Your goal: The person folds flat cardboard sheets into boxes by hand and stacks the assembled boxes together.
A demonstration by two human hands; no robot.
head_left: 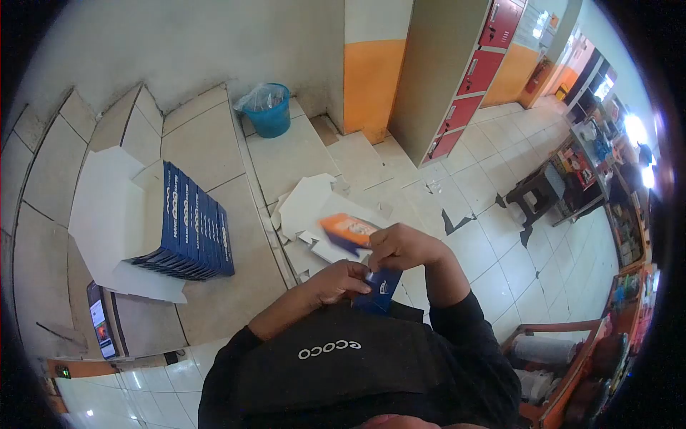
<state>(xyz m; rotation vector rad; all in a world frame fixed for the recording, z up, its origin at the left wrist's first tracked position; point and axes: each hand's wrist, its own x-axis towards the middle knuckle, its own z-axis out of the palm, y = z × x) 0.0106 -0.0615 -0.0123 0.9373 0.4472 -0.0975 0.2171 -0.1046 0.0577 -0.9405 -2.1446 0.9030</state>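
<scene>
In front of my chest, my left hand (340, 282) pinches the edge of a small blue carton (379, 292) with white print. My right hand (406, 247) is closed at the carton's upper end, its fingers bent down near my left fingertips. An orange and dark blue printed panel (349, 230), blurred by motion, sticks out to the left of my right hand. I cannot tell whether it is a flap of the same carton or a separate piece. To the left, a tight row of flat blue cartons (196, 225) with white lettering stands in an opened white cardboard box (106, 214).
White cardboard pieces (309, 207) lie on the tiled step beyond my hands. A blue bucket (270, 114) with a plastic bag stands near the wall. A phone (101, 320) leans at the left. Red lockers (468, 93), a dark stool (536, 194) and a wooden rack (554, 327) are on the right.
</scene>
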